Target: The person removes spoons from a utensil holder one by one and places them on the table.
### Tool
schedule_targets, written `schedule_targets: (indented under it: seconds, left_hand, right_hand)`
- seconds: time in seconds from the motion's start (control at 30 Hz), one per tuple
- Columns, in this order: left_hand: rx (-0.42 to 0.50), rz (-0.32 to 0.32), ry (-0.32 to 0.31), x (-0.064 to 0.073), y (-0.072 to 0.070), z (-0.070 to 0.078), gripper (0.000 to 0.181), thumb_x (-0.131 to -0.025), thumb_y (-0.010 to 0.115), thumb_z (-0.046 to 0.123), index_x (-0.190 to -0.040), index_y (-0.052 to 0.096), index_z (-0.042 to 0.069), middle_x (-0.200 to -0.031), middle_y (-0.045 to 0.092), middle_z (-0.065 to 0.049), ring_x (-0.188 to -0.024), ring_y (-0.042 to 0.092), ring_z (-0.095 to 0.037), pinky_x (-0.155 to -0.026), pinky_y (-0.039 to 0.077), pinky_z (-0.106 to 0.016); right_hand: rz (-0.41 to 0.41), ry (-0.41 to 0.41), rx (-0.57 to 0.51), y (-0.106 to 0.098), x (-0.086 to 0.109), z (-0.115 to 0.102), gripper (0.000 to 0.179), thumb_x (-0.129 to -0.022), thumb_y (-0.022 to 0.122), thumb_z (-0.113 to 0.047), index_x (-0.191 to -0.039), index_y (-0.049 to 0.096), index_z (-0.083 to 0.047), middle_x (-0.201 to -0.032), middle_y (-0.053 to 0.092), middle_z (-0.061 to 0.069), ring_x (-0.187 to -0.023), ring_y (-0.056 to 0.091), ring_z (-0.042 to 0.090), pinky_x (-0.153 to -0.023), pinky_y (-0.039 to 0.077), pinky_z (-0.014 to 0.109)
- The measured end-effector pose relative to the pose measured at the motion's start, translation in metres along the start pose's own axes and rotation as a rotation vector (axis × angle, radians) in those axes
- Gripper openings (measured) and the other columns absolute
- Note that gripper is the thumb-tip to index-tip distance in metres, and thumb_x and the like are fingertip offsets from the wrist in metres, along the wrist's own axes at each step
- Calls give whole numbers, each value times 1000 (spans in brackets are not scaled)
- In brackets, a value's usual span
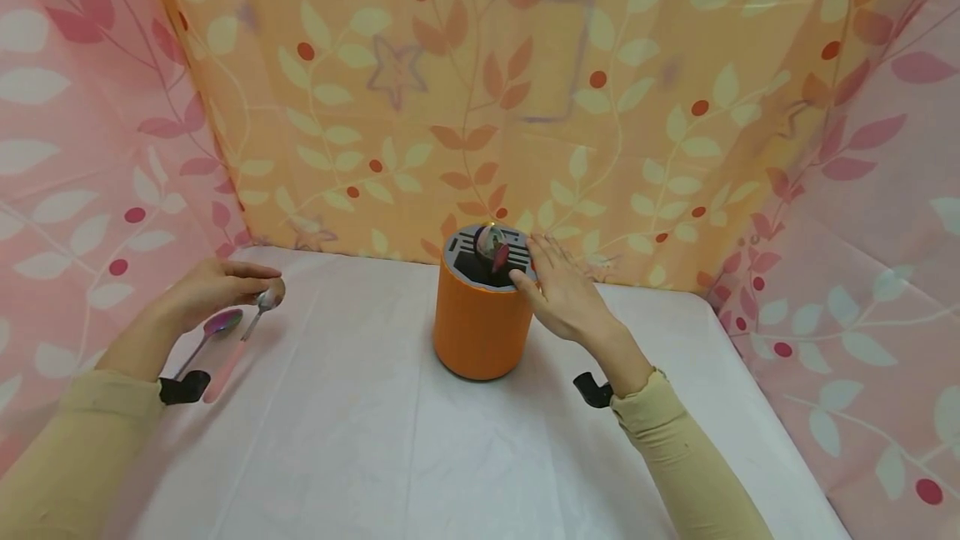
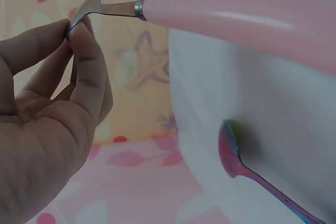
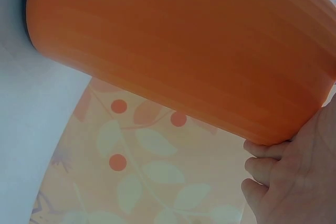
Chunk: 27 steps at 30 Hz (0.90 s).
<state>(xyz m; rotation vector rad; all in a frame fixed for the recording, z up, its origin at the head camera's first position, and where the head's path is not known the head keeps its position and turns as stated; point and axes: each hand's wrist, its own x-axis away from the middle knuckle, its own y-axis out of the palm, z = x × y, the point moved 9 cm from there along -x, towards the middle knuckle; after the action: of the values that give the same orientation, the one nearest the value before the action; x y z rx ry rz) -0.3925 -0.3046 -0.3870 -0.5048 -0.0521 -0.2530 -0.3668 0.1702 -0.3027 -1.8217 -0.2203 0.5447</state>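
Note:
My left hand (image 1: 213, 294) pinches a pink-handled spoon (image 1: 228, 369) by its metal bowl, between thumb and fingertips. The pink handle slants down toward me; in the left wrist view it stretches to the right edge. Beside it on the cloth lies a rainbow-coloured metal spoon (image 2: 229, 150). At the middle of the table stands an orange cylindrical utensil holder (image 1: 480, 327) with a grey slotted top. My right hand (image 1: 562, 294) rests against the holder's right rim, thumb at the top edge. A shiny utensil head (image 1: 491, 244) sticks up from the slots; its kind is unclear.
A white cloth (image 1: 337, 457) covers the table. Behind it hangs a yellow leaf-patterned curtain (image 1: 480, 148), with a pink patterned curtain (image 1: 97, 190) at the left and another (image 1: 862, 290) at the right. A black wrist mount (image 1: 185, 387) sits by my left sleeve.

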Motion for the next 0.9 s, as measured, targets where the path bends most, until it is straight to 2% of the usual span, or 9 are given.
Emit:
schedule_targets:
  seconds: [0.1, 0.2, 0.47, 0.57, 0.77, 0.9]
  left_hand:
    - [-23, -30, -19, -1, 0, -9, 55, -106, 62, 26, -145, 52, -12, -140, 61, -25, -102, 65, 1, -88, 55, -16]
    - [-39, -52, -44, -2, 0, -20, 54, -106, 62, 26, -144, 53, -12, -141, 61, -25, -103, 65, 0, -87, 54, -15]
    - [-82, -48, -115, -8, -4, -52, 53, -107, 61, 26, -145, 54, -9, -146, 54, -28, -107, 58, -8, -87, 55, -21]
    - [-106, -33, -122, -8, -6, -59, 50, -107, 60, 23, -143, 53, -11, -142, 58, -27, -103, 61, -8, -85, 56, -22]
    - [-151, 37, -114, -10, -10, -70, 49, -106, 63, 22, -141, 55, -12, -120, 70, -13, -86, 63, -9, -77, 57, -25]
    - [-168, 75, -107, -12, -11, -80, 50, -106, 64, 23, -139, 55, -13, -110, 74, -11, -79, 65, -12, -73, 54, -23]
  right_hand:
    - [-1, -4, -1, 0, 0, -1, 83, -109, 22, -63, -165, 22, -1, -173, 16, 11, -161, 6, 28, -130, 9, 48]
    - [-3, -5, 0, 1, 0, -1, 83, -109, 22, -63, -165, 22, -1, -173, 16, 11, -161, 6, 28, -130, 10, 49]
    - [6, -2, 1, -1, 0, 0, 82, -110, 23, -62, -164, 23, -1, -173, 16, 12, -161, 6, 28, -130, 9, 47]
    - [4, -3, 1, 0, 0, 0, 82, -109, 23, -62, -164, 23, -1, -173, 16, 12, -161, 6, 28, -130, 9, 47]
    - [9, -3, -3, 0, 0, 1, 82, -109, 23, -63, -164, 23, -1, -173, 16, 11, -161, 6, 28, -130, 10, 48]
    - [9, 0, -7, -1, 0, 1, 83, -109, 23, -63, -164, 23, -1, -173, 15, 11, -161, 5, 28, -130, 9, 48]
